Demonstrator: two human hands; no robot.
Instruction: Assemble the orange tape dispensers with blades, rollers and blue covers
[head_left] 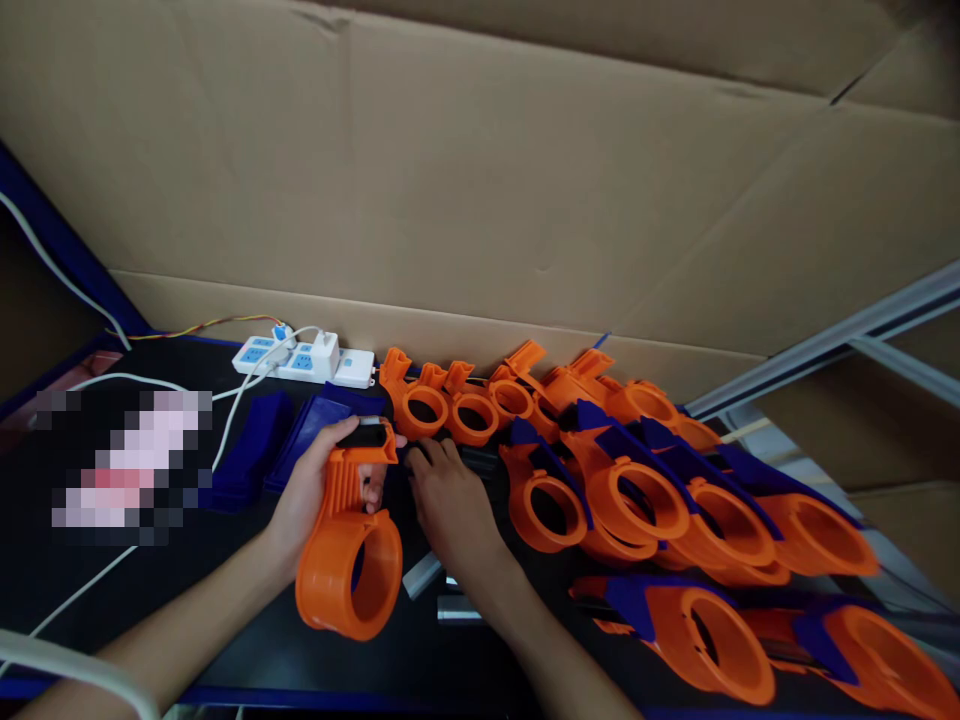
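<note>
My left hand [311, 480] is wrapped round the upper part of an orange plastic tape dispenser [349, 580], its round ring hanging down toward me. A black piece [366, 435] sits in the top end of this dispenser. Just to the right, my right hand [450, 500] reaches down to the table with its fingers bent together. Its fingertips are beside dark strips [480, 460], and what they pinch, if anything, is hidden. Below my right wrist lie short silver metal pieces [459, 608].
Several orange dispenser bodies [424, 408] stand along the back. Dispensers with blue handles [637, 500] crowd the right side. Blue plastic parts [255, 450] lie left, near a white power strip [304, 360] with cables. A cardboard wall [480, 180] closes the back.
</note>
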